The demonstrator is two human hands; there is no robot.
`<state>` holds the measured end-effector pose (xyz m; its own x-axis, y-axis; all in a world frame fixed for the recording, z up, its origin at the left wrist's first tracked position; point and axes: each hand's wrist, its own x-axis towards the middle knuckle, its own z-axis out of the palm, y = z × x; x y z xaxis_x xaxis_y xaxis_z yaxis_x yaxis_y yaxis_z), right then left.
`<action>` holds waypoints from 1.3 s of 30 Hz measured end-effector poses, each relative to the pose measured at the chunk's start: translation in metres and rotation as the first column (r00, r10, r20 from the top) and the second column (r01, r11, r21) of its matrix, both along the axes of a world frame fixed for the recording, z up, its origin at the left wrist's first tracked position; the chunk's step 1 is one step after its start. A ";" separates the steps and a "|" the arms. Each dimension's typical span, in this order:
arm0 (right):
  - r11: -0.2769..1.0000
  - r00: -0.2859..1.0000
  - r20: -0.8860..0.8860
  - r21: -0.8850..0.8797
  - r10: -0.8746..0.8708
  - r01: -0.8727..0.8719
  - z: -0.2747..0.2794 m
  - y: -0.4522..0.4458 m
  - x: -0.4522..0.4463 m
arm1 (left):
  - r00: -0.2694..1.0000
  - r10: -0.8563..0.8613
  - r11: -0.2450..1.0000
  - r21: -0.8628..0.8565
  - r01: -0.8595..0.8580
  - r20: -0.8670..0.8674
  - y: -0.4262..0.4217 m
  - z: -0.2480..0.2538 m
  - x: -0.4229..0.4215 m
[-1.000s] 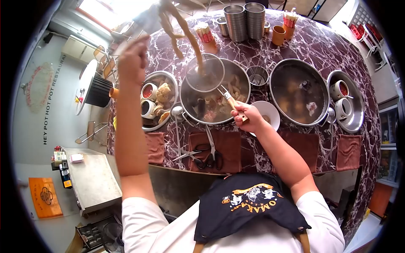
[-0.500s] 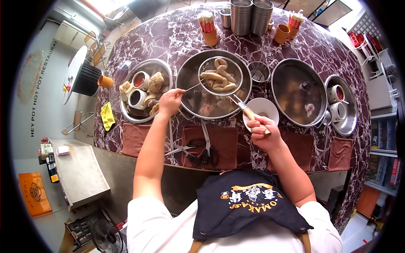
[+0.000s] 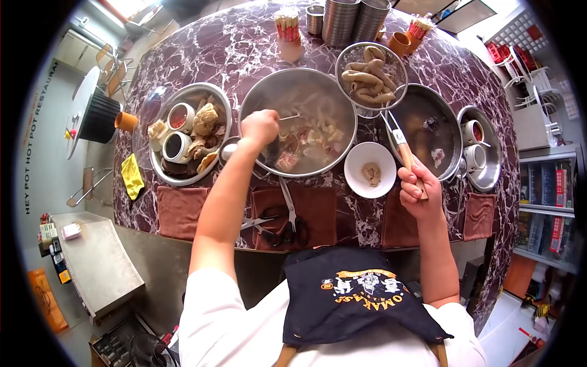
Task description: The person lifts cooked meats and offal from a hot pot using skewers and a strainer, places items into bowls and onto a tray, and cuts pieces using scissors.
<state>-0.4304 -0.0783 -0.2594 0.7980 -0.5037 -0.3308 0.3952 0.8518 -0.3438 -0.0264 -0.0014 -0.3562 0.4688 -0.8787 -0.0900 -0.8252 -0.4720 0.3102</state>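
Sausages [image 3: 369,74] fill the strainer [image 3: 400,137], gripped by the right hand [image 3: 420,186]; the left hand [image 3: 260,127] grips a thin metal tool [image 3: 290,117] over the pot [image 3: 298,173].

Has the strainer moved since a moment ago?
Yes, to the right: it was over the steaming pot, and now the strainer is mostly beyond that pot's right rim.

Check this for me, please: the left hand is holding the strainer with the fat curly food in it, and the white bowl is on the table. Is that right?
Not quite: it's the right hand holding the strainer with the fat curly food in it. The head view shows it. The white bowl is on the table.
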 end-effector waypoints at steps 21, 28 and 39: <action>1.000 1.000 0.000 -0.023 -0.005 0.005 -0.005 0.021 -0.002 | 0.309 -0.195 0.827 -0.325 -0.458 -0.931 0.004 -0.048 -0.014; 0.997 0.997 -0.074 -0.070 0.033 -0.038 -0.011 0.016 0.008 | 0.338 -0.211 0.768 -0.370 -0.523 -0.917 0.026 0.035 0.008; 0.980 0.967 -0.221 -0.123 0.125 -0.155 -0.052 0.010 0.034 | 0.501 -0.222 0.658 -0.508 -0.556 -0.836 0.033 0.185 0.010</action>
<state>-0.3962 -0.0679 -0.3116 0.7833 -0.4444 -0.4346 0.1809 0.8319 -0.5246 -0.0160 0.0318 -0.1715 0.6637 -0.7471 0.0359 0.0543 0.0961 0.9939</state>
